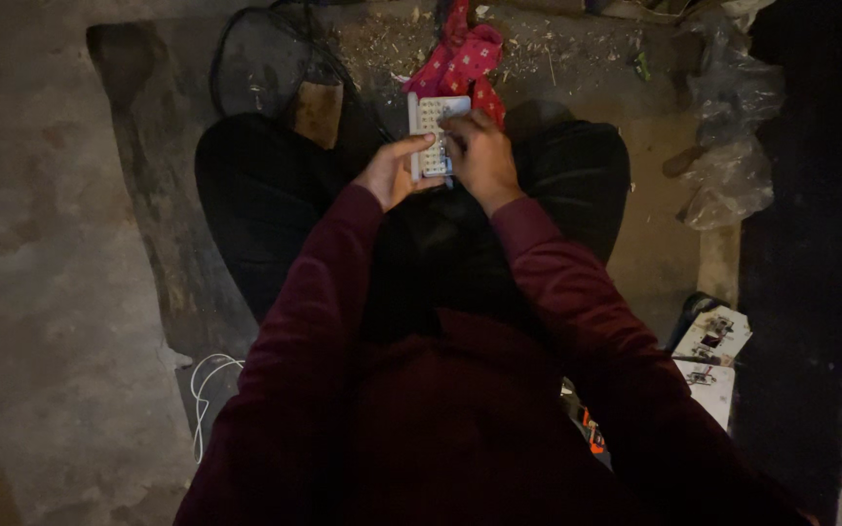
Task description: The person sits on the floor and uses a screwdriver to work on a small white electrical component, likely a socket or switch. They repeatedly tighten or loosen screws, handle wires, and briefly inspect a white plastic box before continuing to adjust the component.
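Head view: both hands on a small LED panel

Over my lap I hold the white LED panel (431, 134). My left hand (389, 173) grips its edge, thumb across; my right hand (482, 156) curls fingertips onto it. Red patterned cloth (462, 56) lies at twelve o'clock, switch plates (712, 336) at four.

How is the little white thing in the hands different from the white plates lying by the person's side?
The small white panel is held up in both hands, left hand and right hand; the white plates lie untouched on the floor. The panel shows rows of small dots; the plates carry dark fittings. Both are white and flat.
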